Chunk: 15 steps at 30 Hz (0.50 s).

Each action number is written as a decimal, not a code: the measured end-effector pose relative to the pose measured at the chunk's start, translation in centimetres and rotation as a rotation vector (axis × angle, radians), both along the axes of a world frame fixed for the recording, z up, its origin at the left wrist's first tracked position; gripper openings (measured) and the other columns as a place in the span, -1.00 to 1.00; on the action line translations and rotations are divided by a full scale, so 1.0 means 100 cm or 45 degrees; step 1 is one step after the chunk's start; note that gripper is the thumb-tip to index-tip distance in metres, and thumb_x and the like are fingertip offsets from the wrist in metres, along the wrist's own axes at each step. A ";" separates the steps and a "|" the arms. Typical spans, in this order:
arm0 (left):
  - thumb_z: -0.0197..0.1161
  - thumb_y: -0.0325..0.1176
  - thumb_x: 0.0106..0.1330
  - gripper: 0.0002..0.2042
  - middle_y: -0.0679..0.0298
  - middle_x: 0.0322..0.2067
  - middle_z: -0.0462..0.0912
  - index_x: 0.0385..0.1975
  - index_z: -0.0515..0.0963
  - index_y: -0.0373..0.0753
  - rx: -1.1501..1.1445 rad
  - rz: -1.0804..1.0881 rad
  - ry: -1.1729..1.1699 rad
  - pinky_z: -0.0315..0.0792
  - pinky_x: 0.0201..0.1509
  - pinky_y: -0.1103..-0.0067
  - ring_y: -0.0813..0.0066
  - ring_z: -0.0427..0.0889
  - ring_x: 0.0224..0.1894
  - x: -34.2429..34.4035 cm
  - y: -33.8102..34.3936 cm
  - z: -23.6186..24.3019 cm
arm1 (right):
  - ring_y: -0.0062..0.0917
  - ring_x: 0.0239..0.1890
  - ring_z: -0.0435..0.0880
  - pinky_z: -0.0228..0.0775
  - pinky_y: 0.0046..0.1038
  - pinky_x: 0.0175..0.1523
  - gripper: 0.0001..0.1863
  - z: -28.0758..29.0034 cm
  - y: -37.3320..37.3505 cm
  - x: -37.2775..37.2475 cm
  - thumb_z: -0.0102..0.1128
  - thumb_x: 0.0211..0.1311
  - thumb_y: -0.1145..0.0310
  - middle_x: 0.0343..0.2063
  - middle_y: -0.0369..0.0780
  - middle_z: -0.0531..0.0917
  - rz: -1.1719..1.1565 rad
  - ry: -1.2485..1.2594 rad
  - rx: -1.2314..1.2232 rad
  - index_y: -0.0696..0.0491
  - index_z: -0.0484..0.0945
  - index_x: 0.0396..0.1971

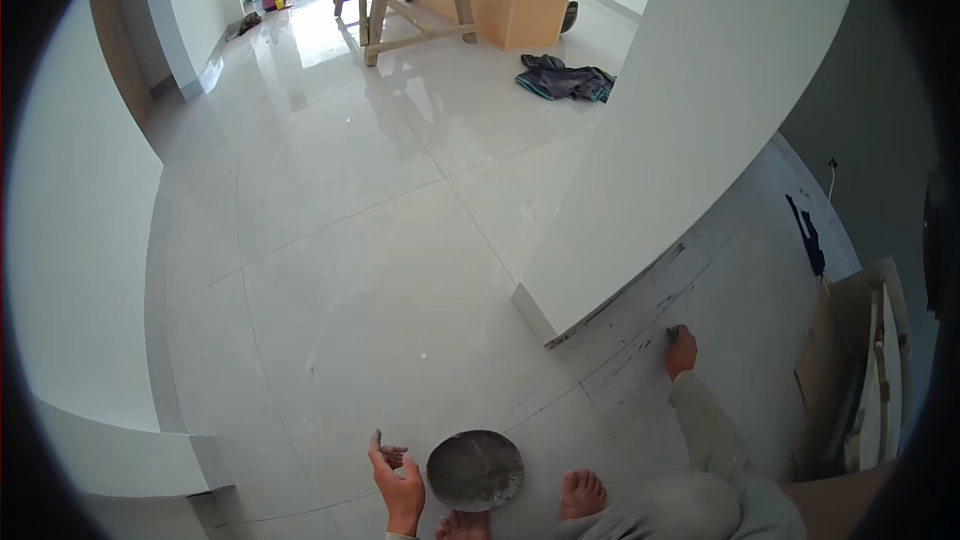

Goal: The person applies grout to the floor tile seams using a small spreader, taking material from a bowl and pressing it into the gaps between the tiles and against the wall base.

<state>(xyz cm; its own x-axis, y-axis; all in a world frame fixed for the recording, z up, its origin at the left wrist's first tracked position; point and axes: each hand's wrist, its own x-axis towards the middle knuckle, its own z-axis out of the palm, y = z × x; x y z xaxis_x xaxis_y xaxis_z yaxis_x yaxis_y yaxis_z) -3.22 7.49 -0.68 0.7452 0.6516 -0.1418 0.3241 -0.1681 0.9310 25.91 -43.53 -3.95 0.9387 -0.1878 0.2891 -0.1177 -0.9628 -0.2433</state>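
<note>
My right hand reaches down to the tiled floor at the right, fingers closed round something small and dark grey that I cannot make out. Dark smears run along the tile joint beside it and the foot of the wall. Low in the middle, my left hand is raised with its fingers apart, the index finger stretched upward and grey with residue. It appears to hold nothing. Just right of it is a round dark bowl with grey matter inside, close to my bare feet.
A white wall end with a grey skirting stands between the two floor areas. Boards lean at the right, near a dark cloth. Farther off are a wooden trestle, an orange-brown box and dark clothing.
</note>
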 end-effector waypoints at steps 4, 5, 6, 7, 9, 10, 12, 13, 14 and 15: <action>0.11 -0.59 0.21 -0.32 0.18 -0.24 0.56 0.40 0.14 -0.43 0.001 0.045 0.038 0.48 -0.08 0.52 0.44 0.56 -0.25 -0.012 0.009 0.000 | -0.08 -0.15 0.59 0.47 -0.14 -0.02 -0.67 -0.017 0.072 -0.047 0.07 0.08 0.66 -0.25 -0.01 0.68 0.254 0.010 0.006 0.19 0.63 -0.12; 0.11 -0.59 0.21 -0.32 0.18 -0.24 0.56 0.40 0.14 -0.43 0.008 0.039 0.028 0.48 -0.08 0.52 0.44 0.56 -0.25 -0.010 0.008 0.003 | -0.09 -0.15 0.59 0.47 -0.14 -0.02 -0.65 -0.005 0.095 -0.066 0.08 0.07 0.66 -0.27 -0.01 0.68 0.277 0.029 0.066 0.17 0.64 -0.11; 0.11 -0.59 0.21 -0.33 0.18 -0.24 0.56 0.40 0.15 -0.43 -0.006 0.022 0.039 0.48 -0.08 0.52 0.44 0.56 -0.25 -0.009 0.008 0.007 | -0.09 -0.16 0.59 0.47 -0.14 -0.03 -0.63 0.004 0.117 -0.083 0.09 0.06 0.65 -0.28 -0.01 0.68 0.298 0.055 0.126 0.16 0.65 -0.10; 0.11 -0.60 0.21 -0.33 0.17 -0.24 0.56 0.40 0.15 -0.42 -0.022 -0.003 0.054 0.48 -0.08 0.52 0.44 0.56 -0.25 -0.007 0.007 0.010 | -0.09 -0.17 0.60 0.48 -0.14 -0.02 -0.63 0.009 0.131 -0.097 0.11 0.07 0.64 -0.29 -0.01 0.68 0.354 0.080 0.172 0.15 0.66 -0.09; 0.11 -0.59 0.22 -0.33 0.18 -0.24 0.55 0.40 0.15 -0.42 -0.028 -0.031 0.041 0.48 -0.08 0.52 0.44 0.55 -0.25 0.000 0.004 0.007 | -0.09 -0.17 0.60 0.48 -0.14 -0.01 -0.63 0.010 0.147 -0.116 0.12 0.07 0.63 -0.29 -0.01 0.68 0.383 0.119 0.224 0.14 0.66 -0.08; 0.12 -0.59 0.23 -0.33 0.19 -0.24 0.55 0.40 0.14 -0.42 -0.031 -0.043 0.029 0.48 -0.08 0.52 0.45 0.55 -0.25 0.003 0.003 0.006 | -0.09 -0.18 0.61 0.48 -0.14 -0.01 -0.64 0.006 0.154 -0.122 0.13 0.10 0.61 -0.29 -0.01 0.68 0.506 0.212 0.334 0.13 0.66 -0.07; 0.09 -0.58 0.28 -0.35 0.20 -0.19 0.53 0.42 0.12 -0.40 -0.031 -0.115 0.020 0.48 -0.07 0.53 0.47 0.55 -0.21 0.020 -0.009 0.010 | -0.08 -0.18 0.63 0.47 -0.11 -0.01 -0.67 0.002 0.140 -0.126 0.14 0.19 0.54 -0.26 0.00 0.69 0.653 0.324 0.475 0.10 0.65 -0.03; 0.07 -0.57 0.33 -0.37 0.21 -0.15 0.51 0.43 0.10 -0.38 -0.037 -0.148 0.025 0.48 -0.05 0.54 0.49 0.55 -0.17 0.019 -0.014 0.017 | -0.09 -0.16 0.63 0.46 -0.11 0.02 -0.69 0.010 0.135 -0.114 0.13 0.22 0.52 -0.24 0.01 0.68 0.642 0.265 0.474 0.10 0.65 -0.03; 0.05 -0.57 0.36 -0.38 0.21 -0.12 0.50 0.44 0.09 -0.36 -0.035 -0.135 -0.029 0.46 -0.02 0.54 0.51 0.53 -0.13 0.025 -0.015 0.032 | -0.08 -0.20 0.64 0.49 -0.16 -0.02 -0.75 0.025 0.141 -0.095 0.15 0.29 0.51 -0.21 0.02 0.69 0.547 0.154 0.444 0.15 0.65 -0.06; 0.04 -0.57 0.38 -0.39 0.22 -0.10 0.48 0.45 0.09 -0.34 -0.070 -0.129 -0.071 0.44 0.02 0.55 0.52 0.51 -0.10 0.021 -0.017 0.038 | -0.10 -0.12 0.61 0.43 -0.17 0.08 -0.68 0.049 0.138 -0.076 0.10 0.22 0.59 -0.15 -0.02 0.70 0.473 0.047 0.335 0.15 0.64 -0.03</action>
